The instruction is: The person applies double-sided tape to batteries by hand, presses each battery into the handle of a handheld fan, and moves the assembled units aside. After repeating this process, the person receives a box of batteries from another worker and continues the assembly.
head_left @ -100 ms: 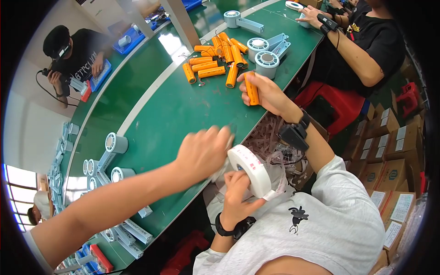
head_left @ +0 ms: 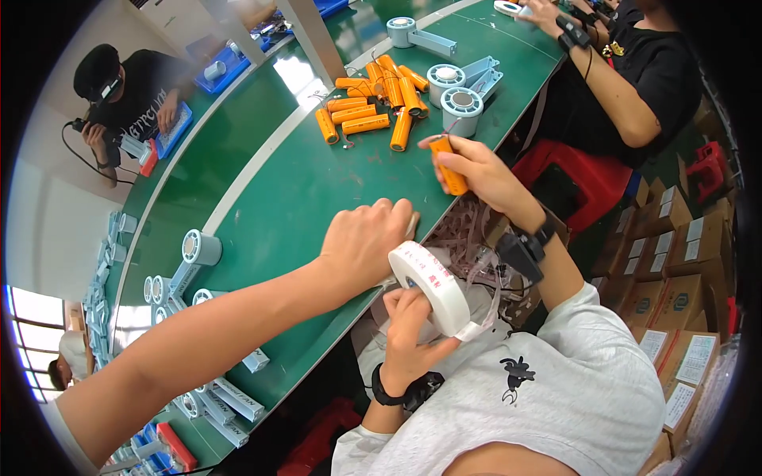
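My left hand (head_left: 363, 239) reaches in from the lower left and rests at the near edge of the green table (head_left: 262, 206). Its fingers are curled, back of the hand up, so what lies under the palm is hidden. Just right of it, a co-worker in a white shirt (head_left: 556, 389) holds a white tape roll (head_left: 432, 287) in one hand below the table edge. Their other hand lifts an orange cylindrical cell (head_left: 449, 168) with thin wires. My right hand is out of view.
A pile of orange cells (head_left: 371, 103) and grey reel-shaped parts (head_left: 460, 101) lie farther along the table. More grey reels (head_left: 198, 247) sit at the left. Other seated people work at the top left and top right. A red stool (head_left: 591, 176) and stacked cardboard boxes (head_left: 675, 270) stand at the right.
My left hand's fingers have curled in a little; otherwise nothing has visibly moved.
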### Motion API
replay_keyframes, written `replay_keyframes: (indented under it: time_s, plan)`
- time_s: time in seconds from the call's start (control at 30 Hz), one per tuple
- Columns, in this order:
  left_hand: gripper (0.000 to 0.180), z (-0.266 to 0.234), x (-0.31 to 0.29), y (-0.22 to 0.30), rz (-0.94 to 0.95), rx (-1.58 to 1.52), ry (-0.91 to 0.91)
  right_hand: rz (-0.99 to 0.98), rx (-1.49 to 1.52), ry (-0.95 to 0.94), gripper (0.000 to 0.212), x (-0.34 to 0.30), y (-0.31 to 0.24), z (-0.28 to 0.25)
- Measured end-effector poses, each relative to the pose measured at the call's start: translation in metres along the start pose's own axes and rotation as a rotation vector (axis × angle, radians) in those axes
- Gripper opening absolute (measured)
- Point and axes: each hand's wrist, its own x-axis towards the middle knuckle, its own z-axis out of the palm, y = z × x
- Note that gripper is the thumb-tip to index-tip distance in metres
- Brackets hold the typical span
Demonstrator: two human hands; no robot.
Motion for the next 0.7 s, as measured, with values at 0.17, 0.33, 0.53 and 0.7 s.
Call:
replay_keyframes:
  time_s: [0.17,0.33,0.53,0.7]
  plan:
    - [0.018,0.003,-0.027,0.029,-0.145,-0.105,0.250,-0.224,-0.486,0.046,0.025,-0.053,-0.048,0.030]
    - [0.032,0.010,-0.052,0.068,-0.361,-0.299,0.573,-0.511,-0.606,0.019,0.027,-0.067,-0.030,0.058]
    - [0.051,0.021,-0.058,0.061,-0.507,-0.263,0.657,-0.516,-0.632,-0.019,0.030,-0.059,-0.006,0.093]
    - [0.052,0.024,-0.050,0.060,-0.561,-0.263,0.612,-0.556,-0.704,0.040,0.029,-0.042,0.014,0.104]
